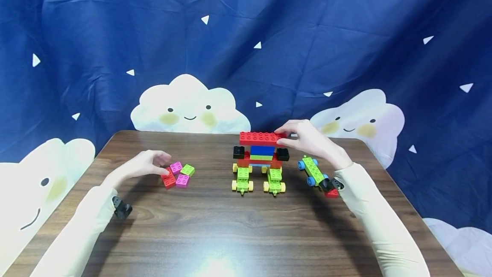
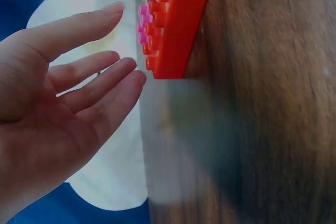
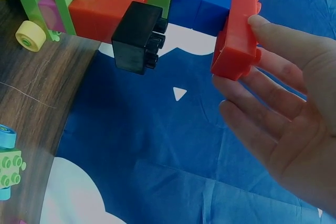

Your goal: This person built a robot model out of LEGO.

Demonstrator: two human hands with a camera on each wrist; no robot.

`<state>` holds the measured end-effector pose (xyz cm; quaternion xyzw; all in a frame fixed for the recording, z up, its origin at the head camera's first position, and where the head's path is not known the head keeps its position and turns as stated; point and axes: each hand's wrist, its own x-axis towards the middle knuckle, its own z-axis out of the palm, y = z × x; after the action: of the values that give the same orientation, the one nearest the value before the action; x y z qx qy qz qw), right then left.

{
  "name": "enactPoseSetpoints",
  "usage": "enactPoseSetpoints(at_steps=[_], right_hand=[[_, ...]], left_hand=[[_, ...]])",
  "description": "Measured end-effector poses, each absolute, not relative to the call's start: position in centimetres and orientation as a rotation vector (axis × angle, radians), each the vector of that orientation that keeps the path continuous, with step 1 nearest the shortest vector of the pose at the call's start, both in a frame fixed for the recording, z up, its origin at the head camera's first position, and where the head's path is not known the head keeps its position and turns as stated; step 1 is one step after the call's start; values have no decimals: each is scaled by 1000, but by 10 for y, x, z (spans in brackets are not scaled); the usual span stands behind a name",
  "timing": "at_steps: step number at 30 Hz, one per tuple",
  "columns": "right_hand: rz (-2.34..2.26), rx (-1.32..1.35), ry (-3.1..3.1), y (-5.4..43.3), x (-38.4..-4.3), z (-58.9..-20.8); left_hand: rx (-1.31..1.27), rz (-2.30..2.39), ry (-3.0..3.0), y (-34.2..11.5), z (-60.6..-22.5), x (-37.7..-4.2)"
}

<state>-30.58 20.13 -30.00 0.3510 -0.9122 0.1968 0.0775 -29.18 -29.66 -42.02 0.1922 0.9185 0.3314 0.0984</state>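
Note:
In the middle of the table stands a toy-brick build (image 1: 262, 156), a blue and green stack on red bricks with black bricks at both sides and yellow-wheeled green bases. A long red brick (image 1: 256, 138) lies across its top. My right hand (image 1: 309, 138) grips that brick's right end between thumb and fingers (image 3: 239, 93). At the left, my left hand (image 1: 144, 163) hovers beside a loose red brick (image 2: 181, 24), fingers spread with a gap to it. Two pink bricks (image 1: 182, 180) and a green brick (image 1: 188, 170) lie just beyond.
A green car base (image 1: 313, 170) with blue wheels sits to the right of the build, partly behind the right wrist's black camera (image 1: 333, 184). Near it is a red brick (image 1: 331, 194). A blue cloth (image 1: 246, 46) with white clouds hangs behind the wooden table (image 1: 184, 234).

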Motion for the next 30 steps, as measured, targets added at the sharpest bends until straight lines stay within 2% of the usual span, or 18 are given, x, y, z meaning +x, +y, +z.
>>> enactPoseSetpoints(at_steps=[19, 30], right_hand=[[589, 1053, -2729, 201, -305, -300], [583, 1071, -2718, 201, -305, -299]], left_hand=[[625, 879, 2680, -311, -433, -284], [642, 891, 2696, -320, -426, -281]])
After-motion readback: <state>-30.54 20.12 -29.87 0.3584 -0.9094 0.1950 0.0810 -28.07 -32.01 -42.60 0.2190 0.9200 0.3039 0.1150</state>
